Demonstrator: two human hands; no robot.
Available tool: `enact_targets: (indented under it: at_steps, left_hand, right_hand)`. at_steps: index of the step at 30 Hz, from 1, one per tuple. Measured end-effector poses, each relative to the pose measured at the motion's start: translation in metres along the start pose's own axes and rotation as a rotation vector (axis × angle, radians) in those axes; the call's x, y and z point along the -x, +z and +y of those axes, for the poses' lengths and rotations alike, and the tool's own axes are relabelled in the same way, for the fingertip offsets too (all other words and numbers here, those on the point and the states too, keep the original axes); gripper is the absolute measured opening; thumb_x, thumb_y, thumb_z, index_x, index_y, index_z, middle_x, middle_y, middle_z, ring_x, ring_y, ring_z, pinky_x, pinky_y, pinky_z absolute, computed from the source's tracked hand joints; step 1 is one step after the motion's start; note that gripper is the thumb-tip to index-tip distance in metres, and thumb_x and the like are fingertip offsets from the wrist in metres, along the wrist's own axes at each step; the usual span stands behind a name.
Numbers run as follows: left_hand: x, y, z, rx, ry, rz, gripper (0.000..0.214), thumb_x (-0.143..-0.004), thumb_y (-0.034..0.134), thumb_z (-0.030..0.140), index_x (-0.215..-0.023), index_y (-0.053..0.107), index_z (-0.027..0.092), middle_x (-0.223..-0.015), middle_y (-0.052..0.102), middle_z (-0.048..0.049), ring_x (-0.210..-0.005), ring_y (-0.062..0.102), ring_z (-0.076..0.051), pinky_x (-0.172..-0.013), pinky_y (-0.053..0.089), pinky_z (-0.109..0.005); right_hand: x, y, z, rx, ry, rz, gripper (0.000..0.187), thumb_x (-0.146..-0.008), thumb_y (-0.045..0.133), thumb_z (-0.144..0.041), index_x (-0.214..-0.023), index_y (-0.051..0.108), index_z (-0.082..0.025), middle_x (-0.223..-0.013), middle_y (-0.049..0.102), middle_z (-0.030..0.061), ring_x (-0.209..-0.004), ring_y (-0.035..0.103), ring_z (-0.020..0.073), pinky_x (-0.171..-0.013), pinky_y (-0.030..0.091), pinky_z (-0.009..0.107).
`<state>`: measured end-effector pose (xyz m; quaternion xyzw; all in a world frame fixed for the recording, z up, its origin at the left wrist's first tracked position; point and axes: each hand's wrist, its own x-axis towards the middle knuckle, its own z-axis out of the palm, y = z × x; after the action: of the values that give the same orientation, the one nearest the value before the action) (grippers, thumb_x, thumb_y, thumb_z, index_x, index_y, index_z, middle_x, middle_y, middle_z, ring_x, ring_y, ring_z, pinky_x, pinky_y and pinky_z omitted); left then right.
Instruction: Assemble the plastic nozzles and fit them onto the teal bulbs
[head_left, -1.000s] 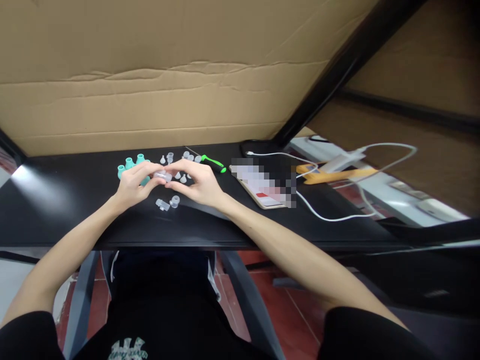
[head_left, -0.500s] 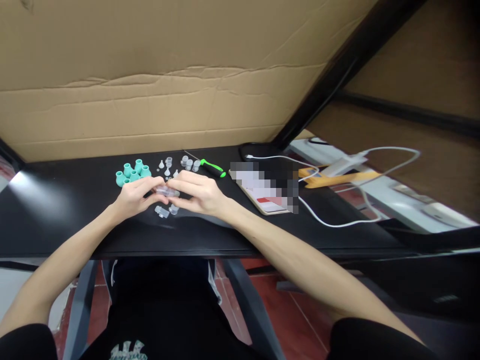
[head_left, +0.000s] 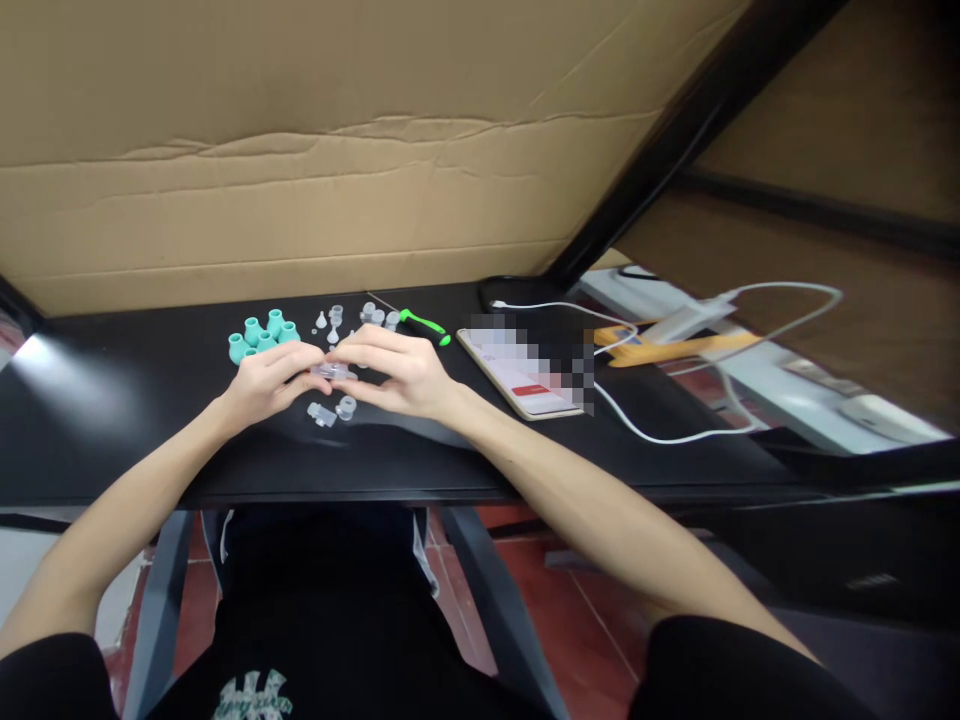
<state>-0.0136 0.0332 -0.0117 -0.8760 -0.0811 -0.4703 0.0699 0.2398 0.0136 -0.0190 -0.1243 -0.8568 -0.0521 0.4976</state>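
Note:
Between my two hands is a small clear plastic piece, held level just above the black table. My left hand pinches its left end, and my right hand grips its right end with thumb and fingers. Just below my fingers lie a clear plastic fitting and a short clear cup-like part. Behind my left hand stand several teal rubber bulbs. Beyond my right hand are small white funnel-shaped parts and several clear caps, partly hidden by the fingers.
A green-and-black screwdriver lies behind my right hand. To the right are a phone, partly blurred out, a white cable and a yellow object. A cardboard panel closes off the back of the black table.
The whole view has shifted slightly. Both hands still hold the clear piece in the same place, with my right fingers moved a little on it.

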Motion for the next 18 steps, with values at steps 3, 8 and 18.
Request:
enact_targets:
  at_steps: [3, 8, 18]
  left_hand:
    - [0.004, 0.003, -0.004, 0.016, -0.008, -0.022, 0.019, -0.110, 0.076, 0.039, -0.118, 0.077, 0.022, -0.099, 0.085, -0.0035, -0.081, 0.081, -0.013, -0.076, 0.066, -0.024]
    - [0.003, 0.007, -0.006, -0.023, -0.101, -0.047, 0.030, -0.111, 0.073, 0.051, -0.119, 0.078, 0.023, -0.091, 0.082, -0.0016, -0.077, 0.079, -0.015, -0.074, 0.065, -0.028]
    - [0.000, 0.005, 0.003, -0.034, -0.102, -0.159, 0.021, -0.120, 0.055, 0.035, -0.124, 0.071, 0.022, -0.098, 0.082, -0.0025, -0.081, 0.080, -0.013, -0.075, 0.062, -0.025]
  right_hand:
    - [0.001, -0.004, 0.004, 0.007, 0.032, -0.056, 0.021, -0.109, 0.072, -0.036, -0.125, 0.079, -0.026, -0.106, 0.083, 0.0073, -0.089, 0.079, 0.0216, -0.079, 0.069, 0.038]
    - [0.000, -0.005, 0.006, 0.039, 0.087, -0.037, 0.023, -0.107, 0.073, -0.047, -0.115, 0.081, -0.027, -0.098, 0.083, 0.0054, -0.081, 0.077, 0.0212, -0.075, 0.068, 0.039]
    - [-0.011, -0.042, 0.006, 0.016, 0.174, -0.198, 0.018, -0.107, 0.067, -0.033, -0.109, 0.084, -0.028, -0.102, 0.085, 0.0044, -0.086, 0.078, 0.0209, -0.081, 0.064, 0.037]
